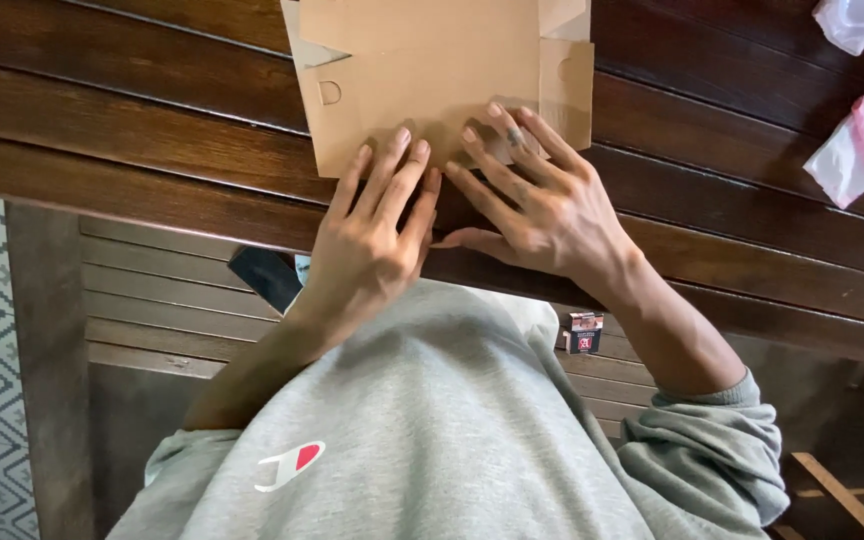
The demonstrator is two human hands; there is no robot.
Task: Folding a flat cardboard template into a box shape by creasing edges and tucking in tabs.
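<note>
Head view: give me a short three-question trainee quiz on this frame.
1. True or false: both hands press flat on the flat brown cardboard sheet.
2. What does the cardboard lie on?
3. Which lies right of the right hand: A) pink-and-white plastic wrapper, B) a metal spoon?

Key:
1. True; the left hand and right hand rest their fingers on its near edge.
2. The dark wooden slatted table.
3. A.

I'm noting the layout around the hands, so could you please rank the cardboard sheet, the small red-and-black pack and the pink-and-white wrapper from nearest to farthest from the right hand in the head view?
1. Cardboard sheet: under the right hand, fingertips pressing on it.
2. Small pack: on the bench, just below the wrist.
3. Pink-and-white wrapper: far right on the table.
</note>
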